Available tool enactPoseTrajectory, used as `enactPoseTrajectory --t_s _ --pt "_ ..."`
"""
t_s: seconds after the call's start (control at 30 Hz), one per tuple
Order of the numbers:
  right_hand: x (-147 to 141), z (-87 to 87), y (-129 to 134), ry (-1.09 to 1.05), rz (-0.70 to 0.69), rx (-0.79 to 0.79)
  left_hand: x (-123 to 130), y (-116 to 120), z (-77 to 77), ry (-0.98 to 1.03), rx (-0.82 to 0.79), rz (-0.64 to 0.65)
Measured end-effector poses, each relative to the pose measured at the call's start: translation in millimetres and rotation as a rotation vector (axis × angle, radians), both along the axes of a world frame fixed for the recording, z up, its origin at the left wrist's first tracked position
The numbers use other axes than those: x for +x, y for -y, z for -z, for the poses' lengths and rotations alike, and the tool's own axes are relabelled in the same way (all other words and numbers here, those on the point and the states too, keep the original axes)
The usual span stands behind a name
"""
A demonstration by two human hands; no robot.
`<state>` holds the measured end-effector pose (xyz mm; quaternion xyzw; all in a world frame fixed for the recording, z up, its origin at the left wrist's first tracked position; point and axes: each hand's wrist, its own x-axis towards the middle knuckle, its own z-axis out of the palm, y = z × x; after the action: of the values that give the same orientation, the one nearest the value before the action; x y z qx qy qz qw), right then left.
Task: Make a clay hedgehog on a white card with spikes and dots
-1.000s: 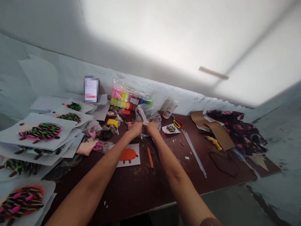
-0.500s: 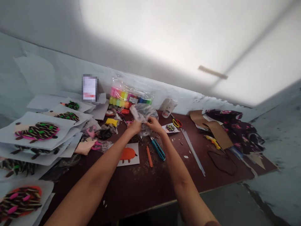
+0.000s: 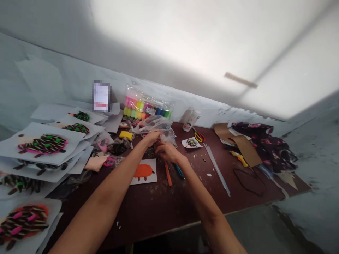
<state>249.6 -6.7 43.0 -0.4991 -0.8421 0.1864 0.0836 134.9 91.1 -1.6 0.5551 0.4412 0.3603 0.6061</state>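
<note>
While the person's left hand [image 3: 153,137] pinches the clear plastic bag [image 3: 155,122] near the middle of the table's [image 3: 161,208] far edge, the right hand [image 3: 169,152] is just beside it, fingers loosely bent; whether they hold anything cannot be told. Nearer the front edge lie an orange animal picture [image 3: 143,171] and an orange marker [image 3: 168,174]. Stacked pictures [image 3: 76,137] cover the left edge.

Shows as a thin, clear plastic bag [image 3: 156,122], crumpled and creased, with a whitish sheen. Bunched at the fingers of the left hand [image 3: 153,138], apparently gripped there. Spreads loosely beyond that hand, out to both sides of it, and lies just past the right hand's [image 3: 168,151] fingers.
</note>
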Motion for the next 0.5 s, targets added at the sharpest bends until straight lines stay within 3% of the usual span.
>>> enactPoseTrajectory --t_s 0.17,0.33,0.4,0.5 --pt "1.4 -1.2 15.7 -0.111 0.134 0.134 1.3 2.4 -5.0 0.217 -0.086 -0.076" --pt "-0.2 1.4 21.7 -0.097 0.534 0.282 2.6 3.6 -4.6 0.322 -0.123 -0.148" --pt "-2.8 1.5 18.4 0.003 0.642 0.244 3.6 4.9 -4.3 0.337 -0.132 -0.157" --pt "-7.2 0.9 8.9 0.166 0.655 0.097 3.9 6.9 -4.4 0.334 -0.127 -0.162"
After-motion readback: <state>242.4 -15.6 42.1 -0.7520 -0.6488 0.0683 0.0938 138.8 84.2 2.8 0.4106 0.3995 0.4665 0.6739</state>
